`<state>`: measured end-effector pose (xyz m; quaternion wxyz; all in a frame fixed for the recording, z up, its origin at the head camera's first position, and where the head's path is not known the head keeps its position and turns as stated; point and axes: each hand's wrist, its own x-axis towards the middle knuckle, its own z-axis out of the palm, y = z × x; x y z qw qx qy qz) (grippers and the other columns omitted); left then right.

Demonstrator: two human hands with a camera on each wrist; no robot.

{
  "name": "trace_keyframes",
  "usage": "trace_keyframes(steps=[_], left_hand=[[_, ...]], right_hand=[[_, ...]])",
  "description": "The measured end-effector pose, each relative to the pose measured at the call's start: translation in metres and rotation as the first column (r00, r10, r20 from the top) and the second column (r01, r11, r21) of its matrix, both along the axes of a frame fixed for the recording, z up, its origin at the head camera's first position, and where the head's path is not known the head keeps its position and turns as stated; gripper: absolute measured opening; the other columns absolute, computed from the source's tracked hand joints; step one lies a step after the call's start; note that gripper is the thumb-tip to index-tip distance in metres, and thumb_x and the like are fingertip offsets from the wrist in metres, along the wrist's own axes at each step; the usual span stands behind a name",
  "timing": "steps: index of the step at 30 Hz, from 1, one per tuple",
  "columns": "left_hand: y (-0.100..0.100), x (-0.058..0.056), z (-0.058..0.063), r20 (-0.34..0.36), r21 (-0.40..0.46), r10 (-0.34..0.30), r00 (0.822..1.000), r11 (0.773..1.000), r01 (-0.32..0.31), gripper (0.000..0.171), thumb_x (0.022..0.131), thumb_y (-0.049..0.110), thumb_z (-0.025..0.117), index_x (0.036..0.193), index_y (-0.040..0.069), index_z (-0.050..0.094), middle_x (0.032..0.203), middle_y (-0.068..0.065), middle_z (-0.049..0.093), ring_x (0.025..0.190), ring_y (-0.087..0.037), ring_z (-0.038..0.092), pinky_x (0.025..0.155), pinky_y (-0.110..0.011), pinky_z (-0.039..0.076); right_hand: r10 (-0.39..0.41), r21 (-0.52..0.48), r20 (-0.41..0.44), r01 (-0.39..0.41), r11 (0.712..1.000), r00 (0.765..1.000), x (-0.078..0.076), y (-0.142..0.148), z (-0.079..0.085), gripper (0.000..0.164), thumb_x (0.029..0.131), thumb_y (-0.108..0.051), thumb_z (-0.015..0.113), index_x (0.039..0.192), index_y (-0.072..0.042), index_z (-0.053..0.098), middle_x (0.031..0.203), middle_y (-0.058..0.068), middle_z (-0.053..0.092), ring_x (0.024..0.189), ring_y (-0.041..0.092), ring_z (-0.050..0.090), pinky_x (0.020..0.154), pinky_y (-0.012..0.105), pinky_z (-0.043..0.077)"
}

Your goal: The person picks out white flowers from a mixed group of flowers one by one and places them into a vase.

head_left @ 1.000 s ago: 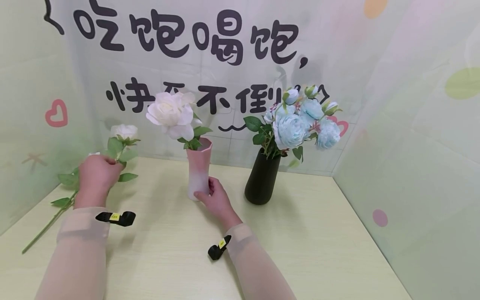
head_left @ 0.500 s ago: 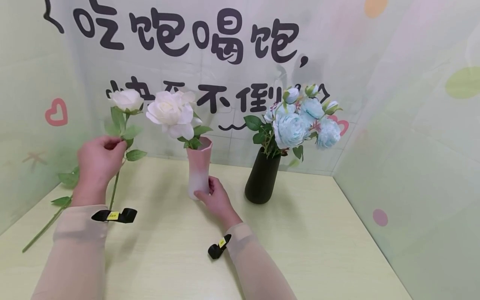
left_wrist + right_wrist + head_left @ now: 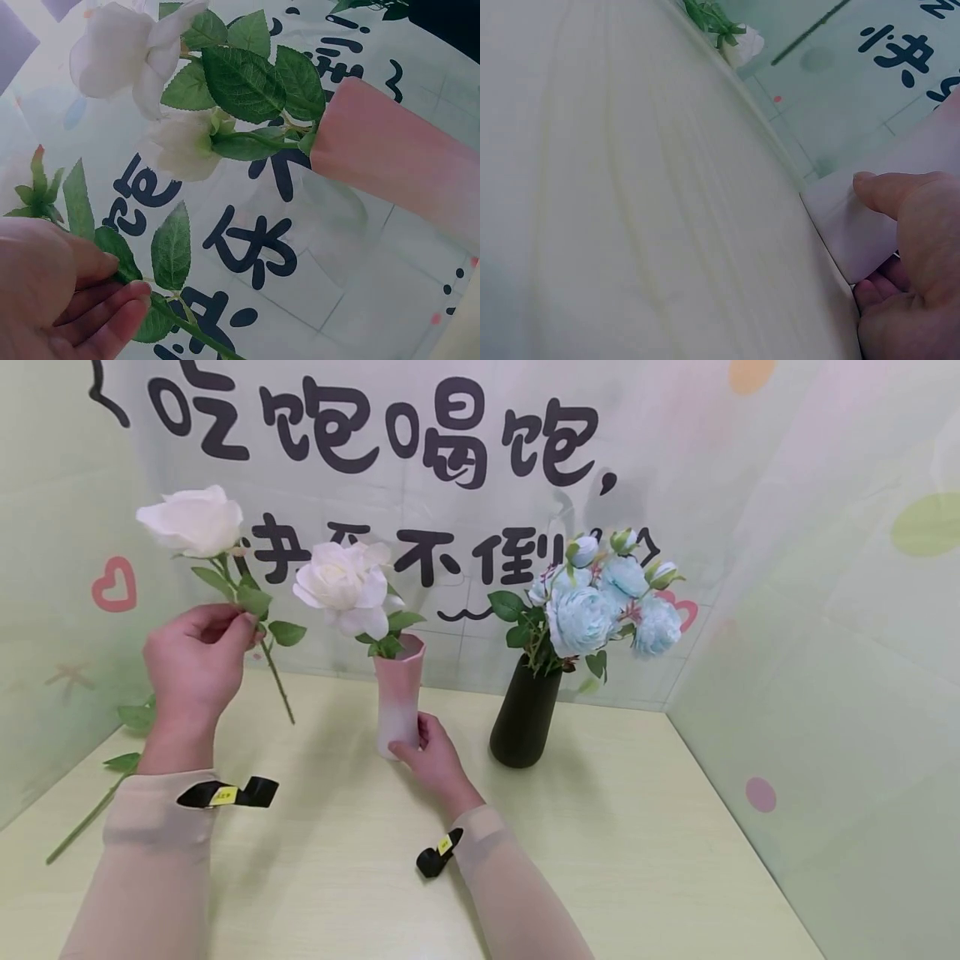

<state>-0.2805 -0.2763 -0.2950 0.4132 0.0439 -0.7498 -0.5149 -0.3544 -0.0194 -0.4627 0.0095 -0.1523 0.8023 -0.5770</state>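
Observation:
My left hand [image 3: 197,664] pinches the leafy stem of a white rose [image 3: 193,522] between thumb and fingers, holding it up off the table. The bloom leans left and the short stem end points down to the right. My right hand [image 3: 438,760] grips the lower part of a pink-and-white vase [image 3: 397,693], which stands upright on the table; in the right wrist view its thumb [image 3: 885,191] lies across the vase wall. White roses [image 3: 341,585] with green leaves fill the vase mouth. The left wrist view shows the held stem [image 3: 196,330] below the vase flowers.
A black vase [image 3: 527,714] with pale blue flowers [image 3: 585,618] stands to the right of the pink one. Another green stem with leaves [image 3: 93,814] lies on the table [image 3: 637,860] at the left, partly behind my left arm. Printed fabric walls surround the table.
My left hand has lifted the white rose up from the table, its bloom rising and swinging left while its stem end came into view. The right hand and vase have stayed put.

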Motion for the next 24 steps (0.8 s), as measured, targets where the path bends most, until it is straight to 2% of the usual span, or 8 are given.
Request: trace_keyframes(steps=[3, 10, 13, 15, 17, 19, 24], left_hand=[[0.0, -0.001, 0.001, -0.039, 0.054, -0.014, 0.999, 0.998, 0.016, 0.021, 0.092, 0.016, 0.066, 0.103, -0.001, 0.073, 0.067, 0.023, 0.065, 0.066, 0.002, 0.065, 0.061, -0.008, 0.048], [0.002, -0.003, 0.0, -0.114, 0.1, 0.0, 0.993, 0.995, 0.012, 0.017, 0.092, 0.012, 0.065, 0.099, 0.002, 0.076, 0.07, 0.015, 0.068, 0.068, -0.004, 0.066, 0.064, -0.01, 0.05], [0.003, -0.003, 0.002, -0.174, 0.164, -0.038, 0.984, 0.984, 0.067, 0.015, 0.091, 0.008, 0.065, 0.098, 0.0, 0.076, 0.072, 0.008, 0.07, 0.069, -0.009, 0.067, 0.066, -0.012, 0.053], [0.005, -0.002, 0.004, -0.243, 0.222, -0.069, 0.968, 0.967, 0.124, 0.014, 0.09, 0.004, 0.066, 0.096, -0.003, 0.076, 0.073, 0.002, 0.071, 0.069, -0.013, 0.067, 0.067, -0.014, 0.055], [0.009, 0.0, 0.008, -0.339, 0.278, -0.097, 0.936, 0.94, 0.198, 0.011, 0.088, -0.001, 0.067, 0.093, -0.007, 0.074, 0.073, -0.004, 0.071, 0.068, -0.017, 0.068, 0.067, -0.017, 0.056], [0.014, 0.005, 0.014, -0.446, 0.33, -0.12, 0.887, 0.899, 0.287, 0.009, 0.085, -0.006, 0.069, 0.091, -0.012, 0.072, 0.074, -0.011, 0.071, 0.066, -0.021, 0.067, 0.066, -0.021, 0.058], [0.028, 0.021, 0.033, -0.637, 0.384, -0.097, 0.765, 0.82, 0.424, 0.014, 0.08, -0.012, 0.074, 0.086, -0.021, 0.066, 0.073, -0.021, 0.068, 0.06, -0.026, 0.065, 0.061, -0.027, 0.059]], right_hand=[[0.002, -0.007, -0.004, -0.002, 1.0, 1.0, 0.0, 0.0, 0.0, 0.064, 0.091, -0.025, 0.076, 0.144, -0.013, 0.043, 0.14, -0.002, 0.049, 0.125, 0.009, 0.044, 0.104, 0.037, 0.04], [0.009, -0.002, -0.021, -0.009, 1.0, 1.0, -0.001, 0.001, -0.002, 0.064, 0.091, -0.025, 0.076, 0.144, -0.011, 0.043, 0.139, -0.001, 0.05, 0.123, 0.008, 0.044, 0.104, 0.036, 0.04], [0.008, 0.003, -0.016, -0.008, 1.0, 1.0, -0.002, 0.001, -0.002, 0.064, 0.092, -0.025, 0.075, 0.144, -0.012, 0.043, 0.14, -0.002, 0.049, 0.123, 0.008, 0.044, 0.104, 0.037, 0.04], [0.008, 0.001, -0.012, -0.008, 1.0, 1.0, -0.002, 0.001, -0.002, 0.064, 0.091, -0.025, 0.075, 0.144, -0.012, 0.043, 0.14, -0.002, 0.049, 0.124, 0.008, 0.044, 0.104, 0.037, 0.04], [0.008, -0.005, -0.011, -0.008, 1.0, 1.0, -0.001, 0.001, -0.002, 0.063, 0.091, -0.025, 0.076, 0.144, -0.012, 0.043, 0.14, -0.002, 0.049, 0.124, 0.009, 0.044, 0.104, 0.037, 0.04], [0.009, -0.009, -0.012, -0.009, 1.0, 1.0, -0.001, 0.001, -0.001, 0.064, 0.091, -0.026, 0.076, 0.144, -0.012, 0.043, 0.14, -0.001, 0.049, 0.124, 0.009, 0.044, 0.104, 0.037, 0.04], [0.012, -0.016, -0.012, -0.012, 1.0, 1.0, -0.002, 0.001, -0.001, 0.064, 0.091, -0.025, 0.076, 0.144, -0.012, 0.043, 0.14, -0.001, 0.049, 0.124, 0.009, 0.044, 0.104, 0.037, 0.04]])
